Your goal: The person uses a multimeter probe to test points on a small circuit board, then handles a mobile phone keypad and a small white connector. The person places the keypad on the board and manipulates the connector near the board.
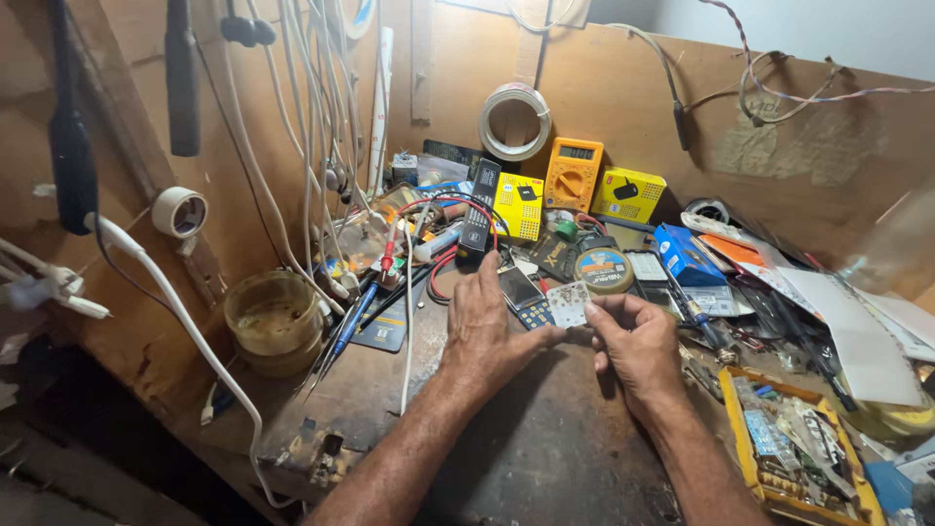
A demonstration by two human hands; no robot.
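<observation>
My left hand [487,336] and my right hand [635,343] meet over the dark wooden workbench [545,448]. Together they pinch a small square perforated circuit board [569,304], the left thumb at its lower left edge and the right fingers at its right edge. Just behind the board lie a small dark phone-like device [519,288] and a calculator with blue keys [534,314]. A round tin of solder paste [603,269] sits a little beyond my right hand.
A yellow multimeter [573,172] leans against the back wall beside two yellow boxes [628,194]. A black remote [479,207], red test leads [390,251], a yellowed jar [273,319] and white cables [312,136] crowd the left. A yellow parts tray [794,448] and papers [847,331] fill the right.
</observation>
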